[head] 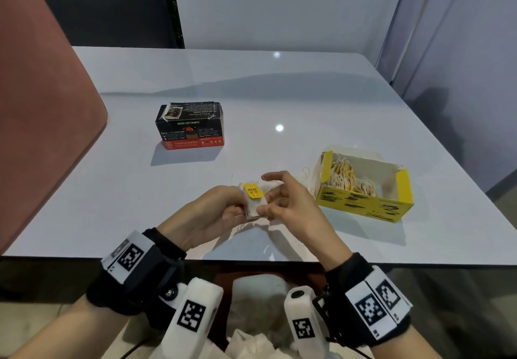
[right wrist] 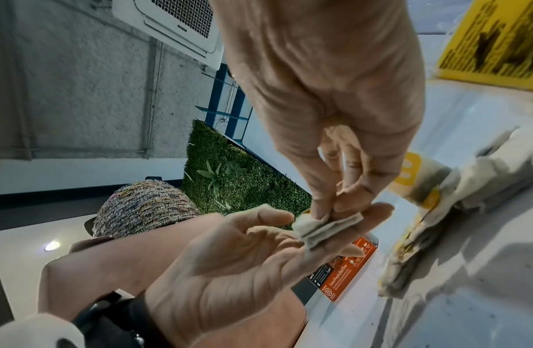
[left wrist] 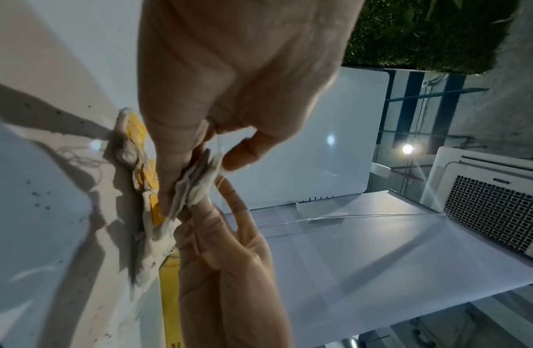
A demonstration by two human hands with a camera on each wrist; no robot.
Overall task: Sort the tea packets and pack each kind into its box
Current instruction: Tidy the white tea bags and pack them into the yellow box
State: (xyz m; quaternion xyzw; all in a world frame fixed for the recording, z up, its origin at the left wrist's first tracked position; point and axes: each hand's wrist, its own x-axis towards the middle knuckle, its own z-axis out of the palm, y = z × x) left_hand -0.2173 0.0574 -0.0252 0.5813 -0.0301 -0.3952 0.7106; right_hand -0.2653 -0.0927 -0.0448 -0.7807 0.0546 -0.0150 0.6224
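A small stack of white tea bags (head: pixel 255 203) with a yellow "RELAX" tag is held above the white table (head: pixel 279 93), near its front edge. My left hand (head: pixel 237 205) pinches the stack (left wrist: pixel 188 195) from the left. My right hand (head: pixel 272 200) pinches its other side (right wrist: pixel 328 227). An open yellow box (head: pixel 363 207) at the right holds several same-kind bags. The black and red box (head: pixel 190 126), farther back on the left, has its flaps shut. More loose tea bags (right wrist: pixel 432 202) lie on the table under my hands, mostly hidden in the head view.
A pink chair back (head: pixel 42 107) rises along the table's left side. A dark seat (head: pixel 106 12) and a white wall panel (head: pixel 279 9) stand beyond the far edge. Crumpled white material (head: pixel 251 342) lies below the front edge, between my wrists.
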